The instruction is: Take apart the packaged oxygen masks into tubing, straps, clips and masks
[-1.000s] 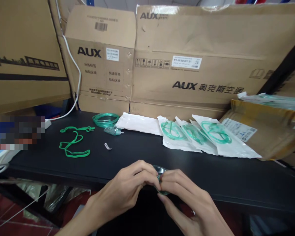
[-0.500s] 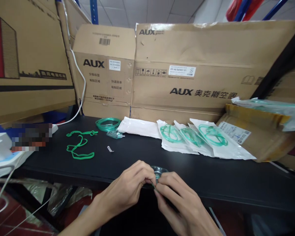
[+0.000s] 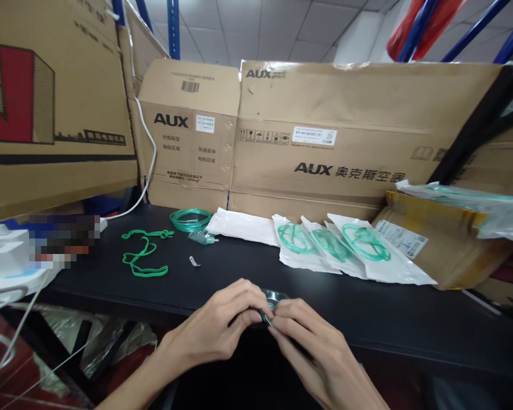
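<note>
Lower centre: left hand (image 3: 228,319) and right hand (image 3: 312,336) together, both pinching clear cup-like piece (image 3: 277,295). Rim work, seemingly; next move likely calls for steady hold, fine pressure.

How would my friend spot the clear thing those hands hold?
Find the black table, then its near edge. There, the left hand and right hand pinch a curved clear piece. Unlike the spouted clear piece lying farther back, it's held.

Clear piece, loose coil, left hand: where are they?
Clear piece (image 3: 274,298): head view, on its exposed upper part.
Loose coil (image 3: 187,227): head view, on its near loops.
Left hand (image 3: 224,312): head view, on its back.
</note>
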`<state>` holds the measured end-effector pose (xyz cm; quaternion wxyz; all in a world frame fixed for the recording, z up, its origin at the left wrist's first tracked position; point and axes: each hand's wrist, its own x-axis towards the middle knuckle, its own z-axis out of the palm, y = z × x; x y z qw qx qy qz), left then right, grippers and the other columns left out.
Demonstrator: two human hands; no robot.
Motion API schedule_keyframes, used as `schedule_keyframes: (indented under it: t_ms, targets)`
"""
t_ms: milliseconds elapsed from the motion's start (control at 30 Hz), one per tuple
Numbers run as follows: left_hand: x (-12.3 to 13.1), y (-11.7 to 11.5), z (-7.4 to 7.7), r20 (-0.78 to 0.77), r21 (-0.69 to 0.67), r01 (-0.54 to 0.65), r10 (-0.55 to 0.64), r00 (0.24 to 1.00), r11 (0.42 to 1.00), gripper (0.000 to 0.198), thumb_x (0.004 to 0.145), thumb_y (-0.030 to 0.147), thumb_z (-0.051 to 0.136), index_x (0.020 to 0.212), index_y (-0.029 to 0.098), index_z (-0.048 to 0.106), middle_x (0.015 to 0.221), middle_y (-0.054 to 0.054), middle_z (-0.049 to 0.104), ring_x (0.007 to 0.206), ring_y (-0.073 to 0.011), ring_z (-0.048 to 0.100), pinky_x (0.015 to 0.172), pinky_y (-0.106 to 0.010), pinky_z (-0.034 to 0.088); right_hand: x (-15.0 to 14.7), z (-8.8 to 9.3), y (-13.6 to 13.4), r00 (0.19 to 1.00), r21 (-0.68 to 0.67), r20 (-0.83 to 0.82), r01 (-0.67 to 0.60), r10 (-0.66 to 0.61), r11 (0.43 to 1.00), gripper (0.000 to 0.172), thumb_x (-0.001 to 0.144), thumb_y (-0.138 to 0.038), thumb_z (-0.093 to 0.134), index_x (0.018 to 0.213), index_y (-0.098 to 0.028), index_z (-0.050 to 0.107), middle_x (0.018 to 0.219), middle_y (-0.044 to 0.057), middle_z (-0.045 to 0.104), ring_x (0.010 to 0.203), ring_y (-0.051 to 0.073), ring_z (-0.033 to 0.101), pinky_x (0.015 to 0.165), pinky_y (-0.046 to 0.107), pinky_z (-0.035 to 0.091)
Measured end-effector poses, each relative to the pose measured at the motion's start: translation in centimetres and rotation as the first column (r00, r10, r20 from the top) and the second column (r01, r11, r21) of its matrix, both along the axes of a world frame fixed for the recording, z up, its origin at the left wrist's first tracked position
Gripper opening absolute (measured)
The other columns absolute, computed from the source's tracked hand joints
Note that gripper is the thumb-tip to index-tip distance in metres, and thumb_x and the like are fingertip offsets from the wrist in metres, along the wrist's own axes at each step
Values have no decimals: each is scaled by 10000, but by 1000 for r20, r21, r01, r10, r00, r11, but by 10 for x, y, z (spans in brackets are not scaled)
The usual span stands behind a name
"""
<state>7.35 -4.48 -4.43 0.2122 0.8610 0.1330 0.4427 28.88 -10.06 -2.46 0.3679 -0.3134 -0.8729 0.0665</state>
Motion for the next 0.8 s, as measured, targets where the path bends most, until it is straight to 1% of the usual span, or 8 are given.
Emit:
schedule_keyframes:
  t_ms: [67, 133, 333, 433, 533, 667, 733, 800]
  targets:
    - [-1, 0, 0, -14, -21, -11, 11, 1000, 1000, 175, 1001, 95, 587, 1151, 176, 628, 1117, -84, 674, 1087, -197, 615, 981, -321, 489, 1, 0, -1, 1000, -2, 8, 14, -14, 1000, 185, 1016, -61, 531, 1081, -224, 592, 1039, 54, 636, 969, 194, 637, 835, 307, 545]
    - [-1, 0, -2, -11, -16, -31, 31, 999, 999, 172, 983, 113, 638, 1142, 181, 638, 1113, -78, 683, 1077, -192, 625, 976, -313, 494, 2, 1, -3, 999, -17, 27, 27, -27, 999, 176, 1027, -73, 514, 1069, -223, 594, 1038, 54, 636, 963, 193, 638, 834, 310, 546]
    - [-1, 1, -2, -5, 7, -22, 22, 1000, 1000, 91, 997, 138, 624, 1062, 179, 672, 1042, -78, 691, 1007, -191, 640, 916, -317, 522, -1, 6, -5, 998, -58, 54, 38, -35, 998, 195, 1046, -89, 470, 1014, -211, 619, 1001, 54, 645, 930, 191, 636, 804, 317, 548]
    - [-2, 1, -1, -8, 13, -11, 11, 1000, 1000, 88, 1004, 144, 616, 1064, 179, 671, 1037, -79, 687, 999, -192, 636, 909, -321, 524, -1, 8, -4, 999, -85, 44, 31, -28, 996, 196, 1046, -95, 482, 1000, -212, 632, 992, 51, 650, 920, 189, 638, 788, 315, 541]
    - [-5, 3, -2, 9, 4, -5, 5, 1000, 1000, 116, 1015, 121, 596, 1083, 186, 664, 1052, -73, 676, 1027, -186, 634, 928, -316, 517, 3, 8, 0, 1000, -83, -8, 1, -2, 997, 138, 1016, -116, 586, 1043, -237, 648, 1005, 29, 670, 934, 182, 651, 820, 302, 538]
    - [-8, 4, -2, 19, 13, 31, -32, 999, 999, 177, 1026, 66, 539, 1054, 190, 663, 1051, -74, 678, 1084, -194, 630, 953, -326, 519, 12, 3, 9, 991, -60, -133, -6, -2, 998, 320, 951, -102, 693, 1212, -275, 626, 1132, 19, 711, 1051, 175, 680, 936, 268, 533]
    - [-9, 3, -2, 19, 9, 39, -39, 999, 999, 181, 1020, 58, 541, 1049, 189, 662, 1055, -76, 681, 1098, -196, 632, 963, -327, 522, 15, 0, 13, 984, -80, -179, -1, -13, 997, 297, 958, -101, 681, 1193, -277, 637, 1134, 14, 723, 1061, 166, 691, 952, 252, 531]
    - [-8, 2, -2, 16, 0, 15, -15, 1000, 1000, 139, 991, 87, 621, 1073, 191, 664, 1083, -80, 681, 1115, -203, 634, 980, -331, 522, 13, -2, 15, 978, -100, -207, -19, -2, 995, 224, 966, -116, 674, 1127, -270, 660, 1092, 12, 730, 1039, 169, 699, 935, 254, 538]
